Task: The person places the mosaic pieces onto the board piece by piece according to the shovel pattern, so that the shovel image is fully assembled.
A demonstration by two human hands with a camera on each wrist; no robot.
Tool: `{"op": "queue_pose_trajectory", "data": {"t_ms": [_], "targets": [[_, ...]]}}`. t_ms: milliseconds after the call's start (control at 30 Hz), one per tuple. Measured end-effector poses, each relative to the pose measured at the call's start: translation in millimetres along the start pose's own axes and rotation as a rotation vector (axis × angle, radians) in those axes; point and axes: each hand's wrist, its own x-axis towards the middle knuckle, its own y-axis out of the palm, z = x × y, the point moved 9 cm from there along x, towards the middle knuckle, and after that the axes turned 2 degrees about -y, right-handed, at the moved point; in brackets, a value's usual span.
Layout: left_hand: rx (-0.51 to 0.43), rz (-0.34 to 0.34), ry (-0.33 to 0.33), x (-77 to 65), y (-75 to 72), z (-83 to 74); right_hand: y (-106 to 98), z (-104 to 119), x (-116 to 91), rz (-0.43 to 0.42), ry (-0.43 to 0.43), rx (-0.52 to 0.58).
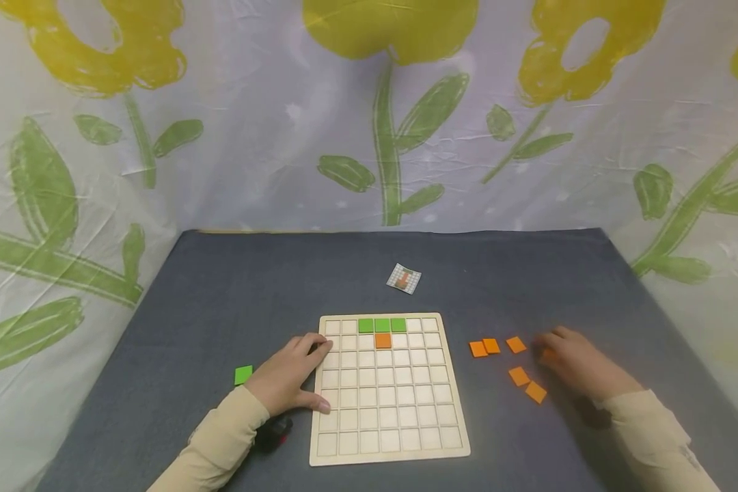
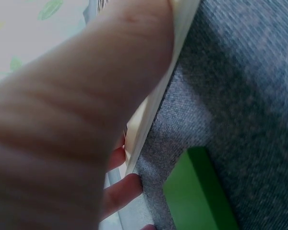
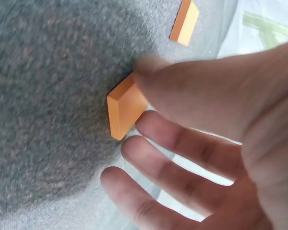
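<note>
A pale wooden grid board (image 1: 389,417) lies on the dark cloth, with three green tiles (image 1: 383,325) in its top row and one orange tile (image 1: 383,340) below the middle one. My left hand (image 1: 292,376) rests on the board's left edge, thumb and fingers spread apart. Just left of that hand lies a loose green tile (image 2: 194,191). On the right, my right hand (image 1: 581,362) pinches an orange tile (image 3: 127,103) between thumb and index finger, low over the cloth. The other fingers extend past the tile. Several loose orange tiles (image 1: 519,376) lie between this hand and the board.
A small card (image 1: 404,279) with a printed grid pattern lies beyond the board. Partly hidden by the left wrist is a small black object (image 1: 273,434) with a red spot. A flower-printed curtain (image 1: 252,137) hangs behind the table (image 1: 283,266).
</note>
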Motion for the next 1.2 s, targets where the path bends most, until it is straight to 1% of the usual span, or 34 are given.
{"op": "queue_pose_trajectory", "data": {"t_ms": [100,267,433,533,700,733,933,1200], "targets": [[-0.006,-0.001,0.007,0.0,-0.3,-0.9,0,-1,-3,-0.008,0.006,-0.016],[-0.01,-0.006,0.008,-0.3,-1.3,-2.0,0,-2,-6,0.011,0.033,-0.016],[-0.005,-0.018,0.005,-0.6,-1.8,-2.1,-1,-1,-6,-0.002,0.017,-0.022],[-0.006,-0.021,0.005,-0.7,-1.6,-1.6,-3,0,-5,-0.033,0.002,-0.02],[-0.005,-0.023,0.006,-1.1,-1.8,-1.1,-13,7,1,-0.139,-0.075,-0.028],[-0.005,-0.023,0.006,-1.3,-1.8,-1.0,-15,9,3,-0.149,-0.086,-0.027],[-0.002,-0.022,0.002,-1.3,-1.1,-0.4,-19,19,17,-0.105,-0.09,0.0],[0.004,-0.017,0.001,-0.4,0.9,0.4,-25,42,36,-0.145,-0.192,0.007]]}}
